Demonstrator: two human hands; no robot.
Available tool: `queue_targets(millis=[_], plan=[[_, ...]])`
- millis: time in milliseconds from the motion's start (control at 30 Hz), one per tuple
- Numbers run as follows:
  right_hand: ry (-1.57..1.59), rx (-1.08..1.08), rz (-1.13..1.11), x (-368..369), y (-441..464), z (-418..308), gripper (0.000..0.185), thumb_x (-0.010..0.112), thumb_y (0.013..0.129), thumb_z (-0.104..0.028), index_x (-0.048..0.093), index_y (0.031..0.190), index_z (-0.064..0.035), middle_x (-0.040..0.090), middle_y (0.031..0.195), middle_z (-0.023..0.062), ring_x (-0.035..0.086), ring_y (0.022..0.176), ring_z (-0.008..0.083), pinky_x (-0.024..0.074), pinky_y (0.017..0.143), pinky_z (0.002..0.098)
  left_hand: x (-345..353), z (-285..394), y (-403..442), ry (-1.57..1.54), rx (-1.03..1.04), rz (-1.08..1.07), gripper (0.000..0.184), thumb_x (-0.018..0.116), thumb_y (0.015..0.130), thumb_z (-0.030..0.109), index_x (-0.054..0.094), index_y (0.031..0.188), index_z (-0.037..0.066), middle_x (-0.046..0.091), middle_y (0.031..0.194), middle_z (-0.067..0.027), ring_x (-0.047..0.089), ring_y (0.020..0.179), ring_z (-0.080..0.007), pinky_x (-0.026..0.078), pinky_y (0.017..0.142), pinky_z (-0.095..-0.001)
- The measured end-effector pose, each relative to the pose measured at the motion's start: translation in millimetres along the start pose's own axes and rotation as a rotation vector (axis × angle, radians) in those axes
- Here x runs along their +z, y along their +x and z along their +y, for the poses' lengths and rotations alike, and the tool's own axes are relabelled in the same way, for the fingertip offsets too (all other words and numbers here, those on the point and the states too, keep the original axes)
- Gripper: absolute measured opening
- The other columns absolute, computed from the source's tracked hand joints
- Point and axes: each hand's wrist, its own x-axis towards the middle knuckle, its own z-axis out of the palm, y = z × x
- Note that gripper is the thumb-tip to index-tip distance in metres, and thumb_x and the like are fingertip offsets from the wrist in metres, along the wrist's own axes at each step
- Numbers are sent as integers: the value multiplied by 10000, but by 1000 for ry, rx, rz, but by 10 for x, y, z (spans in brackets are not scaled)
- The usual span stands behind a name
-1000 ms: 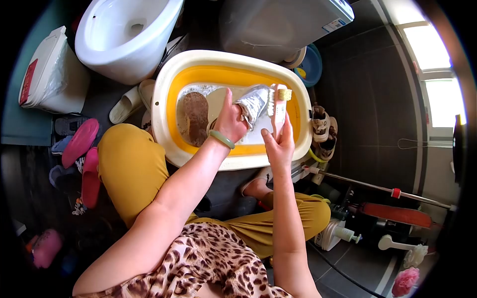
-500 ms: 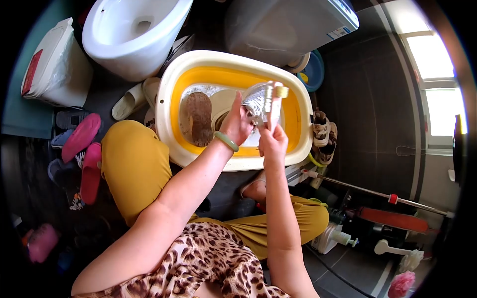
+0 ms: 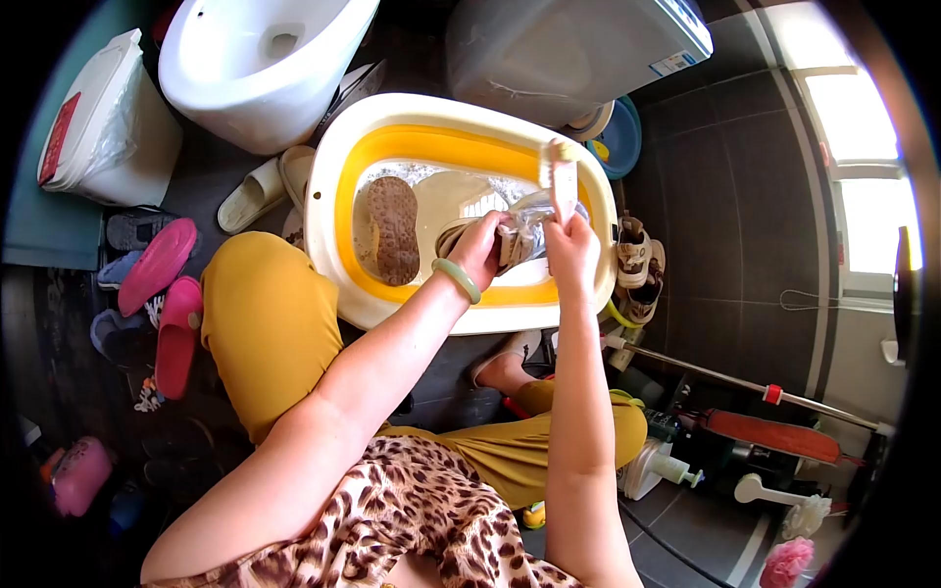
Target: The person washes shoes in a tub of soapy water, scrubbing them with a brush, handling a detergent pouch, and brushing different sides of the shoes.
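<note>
My left hand (image 3: 480, 251), with a green bangle on its wrist, is closed on a wet, light-coloured shoe (image 3: 527, 231) above the basin water. Beside it, my right hand (image 3: 572, 253) grips the handle of a scrubbing brush (image 3: 562, 181). The brush points up, its head slightly smeared by motion. Both hands are over a cream and yellow basin (image 3: 338, 167) holding cloudy, sudsy water. Another shoe (image 3: 394, 231) lies at the basin's left end with its brown sole up.
A toilet (image 3: 250, 98) and a lidded bin (image 3: 113, 127) stand at the upper left. Pink slippers (image 3: 176, 338) and other footwear lie left of my knee. More shoes (image 3: 637, 267) sit right of the basin, near a metal pole (image 3: 706, 367). A blue basin (image 3: 619, 142) is behind.
The shoe in my left hand has been lowered and turned more level. My right hand has moved right with the brush, away from the shoe's laces.
</note>
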Motion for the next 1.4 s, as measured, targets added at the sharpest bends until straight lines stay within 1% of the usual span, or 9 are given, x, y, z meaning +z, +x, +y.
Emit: queue_targets(millis=[100,267,367,500,700,767,900,1000,1400], plan=[[-219,-119,82,94,-108,40,239,625,726,-219,542,808,-11,578,675,200,550,617,391,458,625,421,38,-11,-10,-56,-8,-37,255,453,892,273,532,1038,79,596,941,-55,574,866,-167,462,821,-323],[499,171,-23,-70,-345,-7,423,580,850,-131,437,1232,-19,473,606,-31,400,464,20,305,400,182,76,43,2,-85,129,-58,379,567,857,318,544,1105,33,623,1003,-61,595,913,-149,459,823,-278],[593,117,-1,-151,-650,-35,496,527,886,-92,350,1349,-83,453,626,-40,368,461,15,287,400,175,62,36,59,21,182,44,322,601,844,259,580,1037,2,636,925,-56,606,847,-135,467,794,-259],[203,-96,-189,108,-1120,-34,488,547,878,-108,382,1337,-108,628,997,132,577,675,134,435,600,248,-96,26,119,52,201,127,206,578,850,196,600,917,3,609,779,-49,595,696,-135,487,615,-273],[6,-19,-127,438,-504,35,341,513,900,-218,511,1237,-167,628,895,196,626,787,175,462,710,307,-253,6,215,-52,149,-12,216,442,901,164,547,1045,43,587,961,-72,574,859,-160,482,784,-305],[-19,-94,-143,417,-607,19,344,497,894,-300,510,1233,-245,595,857,245,597,813,384,469,676,405,-313,15,274,17,143,73,275,437,914,247,526,1052,26,587,935,-92,573,865,-176,486,783,-318],[39,-127,-226,269,-1061,217,342,535,880,-168,523,1219,-135,604,951,236,634,883,260,468,753,308,-176,98,94,-58,75,167,294,428,918,300,515,1018,37,580,902,-96,573,787,-191,491,674,-326],[-112,-133,-177,351,-594,116,312,482,895,-301,534,1200,-254,587,775,250,580,771,409,464,645,437,-222,-23,172,99,80,105,254,482,898,260,543,1016,43,588,868,-71,571,799,-158,490,706,-282],[-179,-179,-168,440,-509,77,319,492,894,-255,532,1210,-241,573,743,256,589,713,409,459,594,426,-316,-21,248,-76,100,111,238,418,917,213,551,1020,44,606,906,-88,595,769,-184,507,694,-309]])
